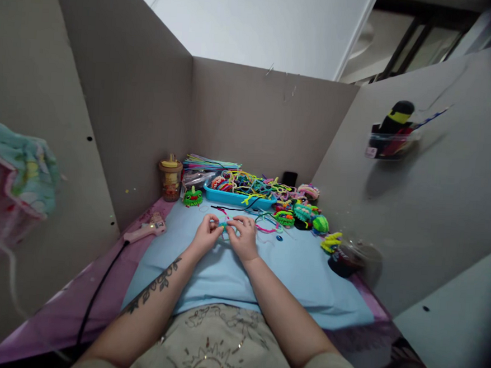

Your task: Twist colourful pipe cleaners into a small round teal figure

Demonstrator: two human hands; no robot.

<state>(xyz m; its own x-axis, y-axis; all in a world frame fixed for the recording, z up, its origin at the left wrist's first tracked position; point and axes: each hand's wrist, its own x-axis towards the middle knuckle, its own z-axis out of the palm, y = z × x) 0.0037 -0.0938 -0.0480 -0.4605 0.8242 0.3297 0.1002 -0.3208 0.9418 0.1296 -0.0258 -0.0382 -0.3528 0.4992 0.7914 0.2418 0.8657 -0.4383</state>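
My left hand (208, 232) and my right hand (244, 235) meet over the blue cloth (222, 277), fingers pinched together. Between them is a small teal piece of fuzzy pipe cleaner (224, 225), gripped from both sides; its exact shape is too small to make out. Just beyond the fingers lie a black pipe cleaner (229, 208) and a pink one (267, 230). A small dark blue disc (279, 238) rests to the right of my right hand.
A blue tray (240, 199) heaped with coloured pipe cleaners stands behind my hands. Fuzzy pipe-cleaner shapes (302, 211) cluster at right, near a dark cup (343, 262). At left are a green figure (193, 196), a tumbler (170, 180) and a corded pink glue gun (145, 230). Grey panels surround the table.
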